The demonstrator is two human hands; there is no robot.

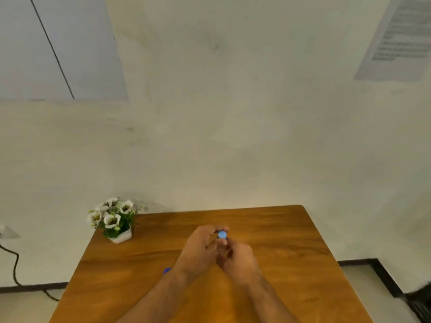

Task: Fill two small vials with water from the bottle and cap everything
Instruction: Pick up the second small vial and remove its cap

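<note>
Grip, left hand [200, 247]: fingers curled around a small item at the centre of the table, fingertips wrapping its far side; it holds the item, whose body is hidden by the fingers.
Grip, right hand [238, 262]: fingers curled inward against the same item from the near right, thumb and forefinger pinching just below the cap; the two hands touch each other.
Light blue cap [222, 234]: round, face up, showing between the fingertips of both hands; it sits on top of the held item, likely a vial or the bottle, but which one cannot be told.
Seating of cap: cannot tell whether it is screwed tight or only resting.
Dark blue object [167, 270]: small, lying on the table just left of the left wrist, partly hidden by the forearm; possibly another cap, too small to confirm.
Wooden table [291, 264]: brown, grain visible, pushed against the wall; both forearms reach over it from the near edge.
Flower pot [121, 236]: white, holding white artificial flowers [112, 212], at the far left corner of the table, well apart from the hands.
Wall: pale, with a printed sheet [401, 38] at upper right; print blurred, unreadable.
Cable [14, 264]: dark, trailing down the wall at far left to the floor.
</note>
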